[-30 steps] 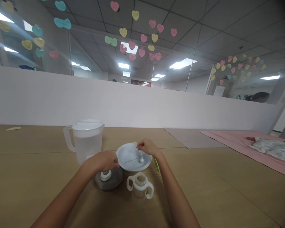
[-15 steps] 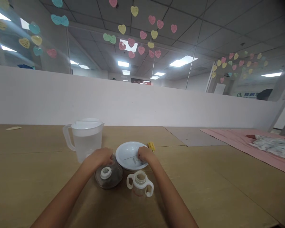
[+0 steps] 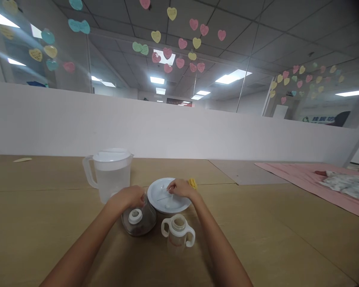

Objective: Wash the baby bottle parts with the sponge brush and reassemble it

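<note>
Small pale pieces (image 3: 168,205), see-through and hard to make out, are being held in a shallow white bowl (image 3: 152,202) on the brown bench (image 3: 257,231); the bowl is being reached into by the right hand (image 3: 181,187), which is being kept over its far right side, with the forearm coming in from the near right; the pieces are lying just below and to the left of the fingertips, and the right hand is being seen as the nearer of the two; their long axis is not being shown clearly.

The right grip is being kept partly curled, fingers bent down; whether a piece is being pinched cannot be told. The left hand (image 3: 128,196) is being held with curled fingers at the far edge of a dark, rounded vessel (image 3: 148,224) with a white collar (image 3: 135,216), just left of the bowl; how far that grip is closed, or on what, cannot be told.

A two-handled cup (image 3: 178,239) is standing upright and open on the near side of the bowl; a clear pitcher (image 3: 112,179) is standing beyond the left hand; something yellow (image 3: 192,183) is showing behind the right wrist.
</note>
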Available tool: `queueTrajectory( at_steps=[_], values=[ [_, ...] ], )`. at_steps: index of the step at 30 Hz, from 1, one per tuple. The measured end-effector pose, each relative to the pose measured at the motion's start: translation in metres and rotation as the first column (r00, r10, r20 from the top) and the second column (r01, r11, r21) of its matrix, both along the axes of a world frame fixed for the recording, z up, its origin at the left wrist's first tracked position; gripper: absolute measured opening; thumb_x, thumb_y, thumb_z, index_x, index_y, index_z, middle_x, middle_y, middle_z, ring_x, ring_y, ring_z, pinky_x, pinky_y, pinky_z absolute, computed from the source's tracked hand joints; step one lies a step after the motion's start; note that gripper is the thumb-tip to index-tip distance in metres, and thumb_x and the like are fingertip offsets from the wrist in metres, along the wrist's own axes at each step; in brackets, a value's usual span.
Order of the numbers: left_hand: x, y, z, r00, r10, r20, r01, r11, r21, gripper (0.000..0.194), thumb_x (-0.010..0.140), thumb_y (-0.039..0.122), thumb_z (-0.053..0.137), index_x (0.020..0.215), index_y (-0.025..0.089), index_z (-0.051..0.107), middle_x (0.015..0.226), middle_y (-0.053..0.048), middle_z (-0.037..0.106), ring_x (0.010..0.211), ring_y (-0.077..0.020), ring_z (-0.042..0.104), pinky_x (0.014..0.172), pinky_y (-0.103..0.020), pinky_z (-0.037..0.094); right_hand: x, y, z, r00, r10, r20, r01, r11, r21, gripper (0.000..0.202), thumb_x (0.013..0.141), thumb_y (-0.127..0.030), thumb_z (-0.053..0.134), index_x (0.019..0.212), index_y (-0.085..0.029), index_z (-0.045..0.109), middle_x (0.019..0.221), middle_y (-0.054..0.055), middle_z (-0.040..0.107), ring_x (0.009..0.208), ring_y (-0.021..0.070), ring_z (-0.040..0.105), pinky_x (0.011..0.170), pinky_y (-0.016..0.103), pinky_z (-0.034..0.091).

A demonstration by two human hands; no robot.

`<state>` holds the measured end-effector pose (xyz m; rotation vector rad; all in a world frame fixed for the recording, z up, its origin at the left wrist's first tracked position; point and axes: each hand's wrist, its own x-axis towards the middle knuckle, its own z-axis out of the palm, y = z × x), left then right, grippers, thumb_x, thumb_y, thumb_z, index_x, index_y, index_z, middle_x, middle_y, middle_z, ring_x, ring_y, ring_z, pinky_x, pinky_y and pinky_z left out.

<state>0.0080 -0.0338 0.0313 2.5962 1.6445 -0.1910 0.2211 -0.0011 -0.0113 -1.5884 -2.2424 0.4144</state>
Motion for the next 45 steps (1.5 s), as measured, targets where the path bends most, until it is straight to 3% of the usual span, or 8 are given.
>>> queueTrajectory(
  at_steps=[3, 7, 11, 15, 22, 30, 45],
  values=[
    [0.0, 0.002, 0.0, 1.0, 0.026, -0.013, -0.025, 1.0, 0.011, 0.011, 0.058, 0.023, 0.057, 0.06, 0.015, 0.066, 0.07, -0.011, 0.068, 0.064, -0.0244, 0.061, 0.05, -0.027, 0.04, 0.01, -0.011, 0.021, 0.978, 0.031, -0.208, -0.02, 0.998, 0.054, 0.024, 0.071, -0.017, 0.051, 0.088, -0.015, 0.068, 0.078, 0.003, 0.067, 0.07, 0.0122, 0.057, 0.062, 0.021, 0.041],
    [-0.001, 0.004, 0.001, 0.997, 0.066, -0.034, -0.066, 0.998, 0.021, 0.005, 0.053, 0.018, 0.064, 0.056, 0.014, 0.065, 0.071, -0.012, 0.068, 0.065, -0.0246, 0.062, 0.052, -0.027, 0.042, 0.026, -0.036, 0.051, 0.881, 0.046, -0.471, 0.013, 0.993, 0.12, 0.024, 0.072, -0.023, 0.052, 0.088, -0.013, 0.066, 0.076, 0.002, 0.063, 0.067, 0.0118, 0.054, 0.063, 0.024, 0.042],
    [0.001, 0.002, 0.002, 0.997, 0.077, -0.032, -0.078, 0.997, -0.016, 0.008, 0.049, 0.017, 0.068, 0.057, 0.016, 0.067, 0.071, -0.009, 0.069, 0.065, -0.0233, 0.062, 0.054, -0.027, 0.044, 0.036, -0.071, 0.076, 0.848, 0.087, -0.523, -0.017, 0.99, 0.138, 0.024, 0.071, -0.027, 0.056, 0.09, -0.015, 0.065, 0.08, 0.003, 0.063, 0.072, 0.0129, 0.054, 0.065, 0.025, 0.042],
    [0.006, 0.001, -0.002, 0.995, 0.092, -0.034, -0.094, 0.994, -0.061, 0.013, 0.048, 0.012, 0.066, 0.06, 0.016, 0.068, 0.063, -0.008, 0.068, 0.057, -0.0228, 0.062, 0.051, -0.028, 0.045, 0.035, -0.099, 0.09, 0.88, 0.19, -0.435, -0.155, 0.981, 0.116, 0.019, 0.073, -0.028, 0.055, 0.085, -0.017, 0.064, 0.079, 0.003, 0.063, 0.074, 0.0137, 0.055, 0.065, 0.025, 0.042],
    [0.009, 0.013, -0.014, 0.991, 0.124, -0.059, -0.129, 0.988, -0.085, 0.011, 0.042, 0.006, 0.066, 0.048, 0.015, 0.061, 0.054, -0.009, 0.064, 0.058, -0.0254, 0.062, 0.055, -0.032, 0.048, 0.025, -0.119, 0.097, 0.909, 0.289, -0.302, -0.287, 0.957, 0.051, 0.009, 0.073, -0.026, 0.056, 0.074, -0.019, 0.062, 0.071, 0.0, 0.062, 0.065, 0.0124, 0.056, 0.058, 0.023, 0.042],
    [0.001, 0.03, -0.032, 0.987, 0.148, -0.065, -0.156, 0.976, -0.154, 0.008, 0.045, 0.011, 0.066, 0.046, 0.014, 0.058, 0.049, -0.008, 0.063, 0.048, -0.0216, 0.059, 0.053, -0.033, 0.049, 0.014, -0.116, 0.095, 0.913, 0.309, -0.268, -0.308, 0.95, 0.046, 0.006, 0.072, -0.022, 0.056, 0.073, -0.019, 0.061, 0.069, 0.0, 0.063, 0.064, 0.0125, 0.057, 0.055, 0.022, 0.042],
    [0.002, 0.031, -0.029, 0.986, 0.109, -0.129, -0.121, 0.989, -0.083, 0.007, 0.042, 0.007, 0.061, 0.046, 0.013, 0.059, 0.063, -0.013, 0.068, 0.059, -0.0249, 0.062, 0.054, -0.03, 0.046, 0.014, -0.1, 0.088, 0.917, 0.281, -0.282, -0.316, 0.945, -0.086, 0.01, 0.069, -0.016, 0.056, 0.078, -0.016, 0.06, 0.068, 0.001, 0.064, 0.066, 0.0131, 0.06, 0.056, 0.021, 0.043]
  ],
)
